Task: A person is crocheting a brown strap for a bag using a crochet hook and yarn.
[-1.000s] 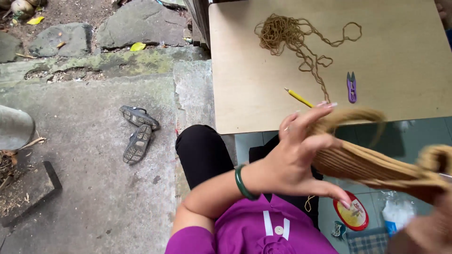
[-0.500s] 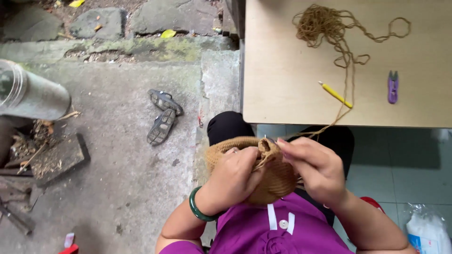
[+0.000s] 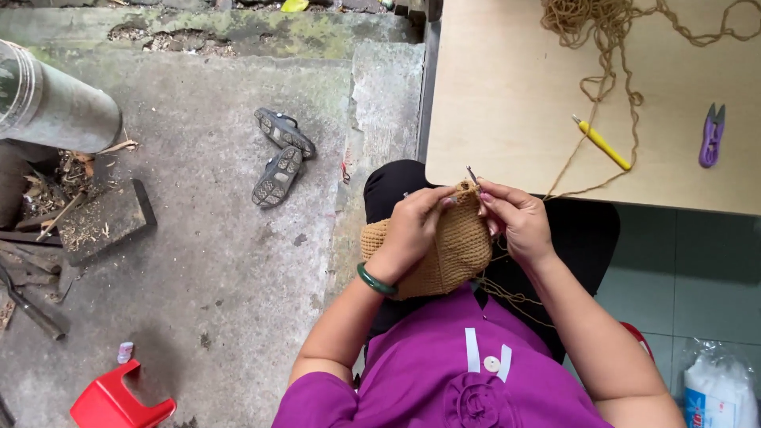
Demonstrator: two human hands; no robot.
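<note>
A tan crocheted piece (image 3: 452,257) rests over my lap. My left hand (image 3: 412,230), with a green bangle at the wrist, grips its upper left edge. My right hand (image 3: 519,218) pinches the top edge and holds a thin metal crochet hook (image 3: 472,174) that sticks up from the fabric. A strand of tan yarn runs from the work up to a loose yarn pile (image 3: 590,20) on the pale wooden table (image 3: 507,103). A yellow-handled hook (image 3: 602,144) and purple thread snips (image 3: 711,136) lie on the table.
A pair of dark sandals (image 3: 279,157) lies on the concrete to the left. A metal cylinder (image 3: 51,107) and wood scraps sit at far left, a red plastic stool (image 3: 119,400) at bottom left, a plastic bag (image 3: 717,388) at bottom right.
The view has shifted left and down. My hands have brought the crocheted piece from a raised, spread position down to my lap, and both now work at its top edge.
</note>
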